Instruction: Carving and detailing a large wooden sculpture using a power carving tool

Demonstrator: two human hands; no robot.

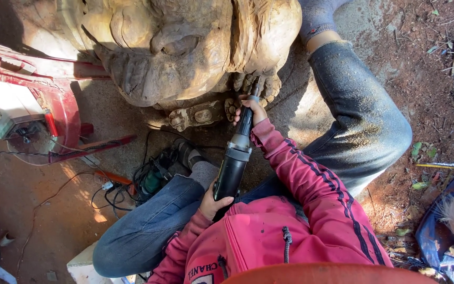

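Note:
A large pale wooden carving with rounded folds fills the top of the view. Its carved foot with toes rests on the ground just below. I hold a long black and silver die grinder with both hands. My left hand grips the thick black rear body near my chest. Near the front, my right hand closes around the grinder's narrow neck, with the tip touching the carved toes at the sculpture's base. I sit with knees apart in dusty blue jeans and a red jacket.
A red metal frame with a pale box stands at the left. A green and black power tool with tangled black cables lies between my legs. An orange-handled tool lies on the dirt. Dry leaves and a blue cloth lie right.

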